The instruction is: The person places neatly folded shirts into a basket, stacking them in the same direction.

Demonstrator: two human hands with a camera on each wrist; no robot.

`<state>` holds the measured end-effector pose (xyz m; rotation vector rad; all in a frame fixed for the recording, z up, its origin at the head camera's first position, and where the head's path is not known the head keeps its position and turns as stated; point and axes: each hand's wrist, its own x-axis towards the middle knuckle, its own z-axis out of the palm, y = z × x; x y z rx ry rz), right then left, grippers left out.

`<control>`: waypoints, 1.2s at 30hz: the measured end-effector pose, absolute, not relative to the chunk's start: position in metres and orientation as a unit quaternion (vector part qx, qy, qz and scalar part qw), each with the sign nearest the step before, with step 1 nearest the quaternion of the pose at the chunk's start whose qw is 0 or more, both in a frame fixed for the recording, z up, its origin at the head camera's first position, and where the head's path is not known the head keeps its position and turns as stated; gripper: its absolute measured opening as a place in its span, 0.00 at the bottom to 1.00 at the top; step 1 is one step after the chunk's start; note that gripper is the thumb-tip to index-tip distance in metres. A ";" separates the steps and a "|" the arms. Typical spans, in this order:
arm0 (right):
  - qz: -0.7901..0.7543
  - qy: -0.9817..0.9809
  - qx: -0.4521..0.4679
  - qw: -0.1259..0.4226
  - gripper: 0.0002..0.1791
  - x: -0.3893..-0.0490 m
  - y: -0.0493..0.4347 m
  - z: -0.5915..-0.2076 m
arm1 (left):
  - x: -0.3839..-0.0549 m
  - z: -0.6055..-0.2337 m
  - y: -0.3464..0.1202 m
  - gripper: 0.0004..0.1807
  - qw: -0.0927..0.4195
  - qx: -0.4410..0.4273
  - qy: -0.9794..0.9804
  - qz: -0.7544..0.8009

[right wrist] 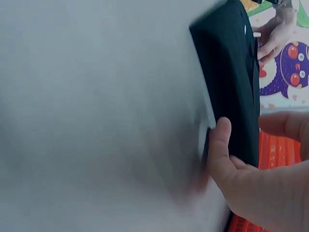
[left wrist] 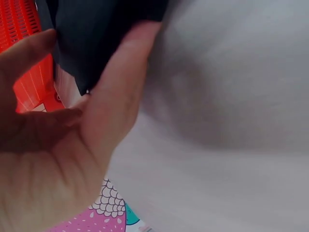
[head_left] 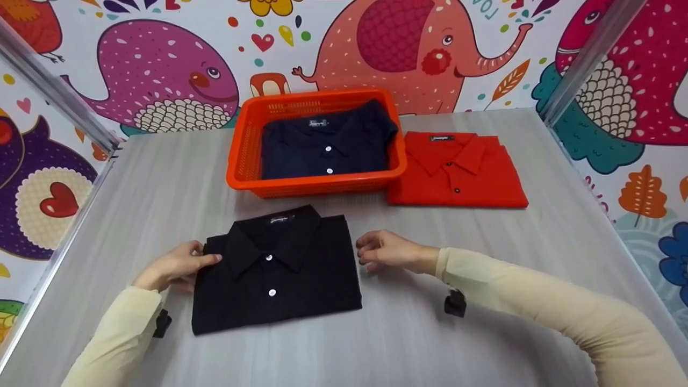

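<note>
Grey tabletop, black shirt, label in head view only

Probably a booth: cartoon-printed walls around a table.

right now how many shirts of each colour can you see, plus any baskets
Black shirt: 1
Navy shirt: 1
Red shirt: 1
Orange basket: 1
Total: 4 (3 shirts, 1 basket), counting only what shows; anything underneath the navy shirt is hidden.
</note>
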<state>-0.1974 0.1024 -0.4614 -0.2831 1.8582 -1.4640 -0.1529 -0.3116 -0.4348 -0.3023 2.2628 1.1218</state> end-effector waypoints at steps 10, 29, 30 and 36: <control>-0.591 0.723 -0.062 0.352 0.32 -0.187 0.084 -0.461 | -0.150 -0.441 -0.310 0.18 0.292 -0.107 0.838 0.449; -0.622 0.698 -0.007 0.353 0.07 -0.177 0.082 -0.466 | -0.143 -0.435 -0.286 0.25 0.314 -0.083 0.816 0.479; -0.627 0.692 -0.007 0.358 0.05 -0.176 0.083 -0.466 | -0.143 -0.435 -0.285 0.27 0.315 -0.085 0.814 0.481; -0.633 0.665 -0.012 0.397 0.05 -0.170 0.087 -0.467 | -0.143 -0.435 -0.276 0.26 0.321 -0.090 0.805 0.490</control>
